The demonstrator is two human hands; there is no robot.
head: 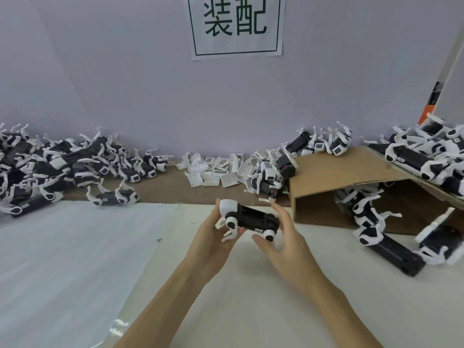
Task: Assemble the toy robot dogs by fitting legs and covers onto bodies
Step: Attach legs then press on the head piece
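A toy robot dog [249, 218] with a black body, white head end and white legs is held above the table at centre. My left hand [213, 234] grips its head end and front legs from below. At the dog's rear end is my right hand [283, 237], its fingers spread and nearly straight, touching the rear leg joint. A heap of white covers [216, 170] lies at the back against the wall.
Dogs are piled at the back left [50, 169]. A tipped cardboard box [351, 187] at the right spills dogs, with more stacked on top [426, 151]. One single dog [113, 197] lies left of centre. A white sheet [75, 247] covers the near table.
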